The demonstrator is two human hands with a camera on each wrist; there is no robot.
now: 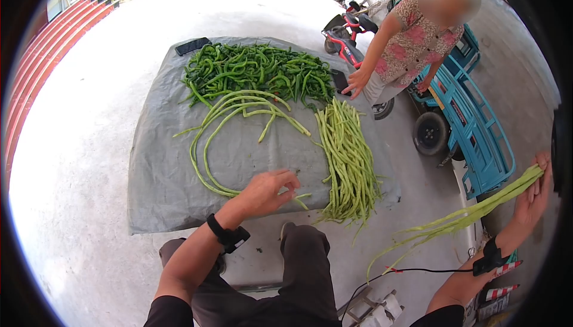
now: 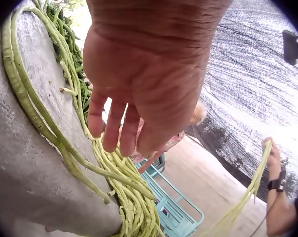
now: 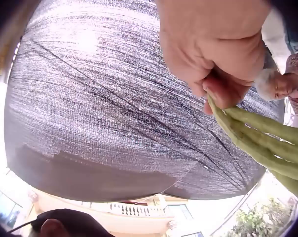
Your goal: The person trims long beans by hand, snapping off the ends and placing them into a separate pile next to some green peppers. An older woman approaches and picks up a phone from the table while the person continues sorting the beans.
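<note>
My left hand (image 1: pixel 267 193) hovers over the front of a grey sheet (image 1: pixel 161 166), its fingers loosely bent with nothing in them. Under and beyond it, several loose yardlong beans (image 2: pixel 15 69) curve across the sheet. Just to the right of that hand lies a thick pile of yardlong beans (image 1: pixel 349 166), laid roughly side by side. Far out to the right, my raised right hand (image 1: pixel 533 194) grips a small bunch of yardlong beans (image 1: pixel 477 210) near one end. The bunch's long tails trail down to the left. In the right wrist view, thumb and fingers close round the beans' tips.
Green chili peppers (image 1: pixel 262 70) are heaped along the sheet's far side, with a phone (image 1: pixel 192 46) at its back left corner and another dark phone (image 1: pixel 340 81) at right. A person (image 1: pixel 424 40) stands beyond, near a blue cargo tricycle (image 1: pixel 471 124). A black cable (image 1: pixel 418 270) runs to my right wrist.
</note>
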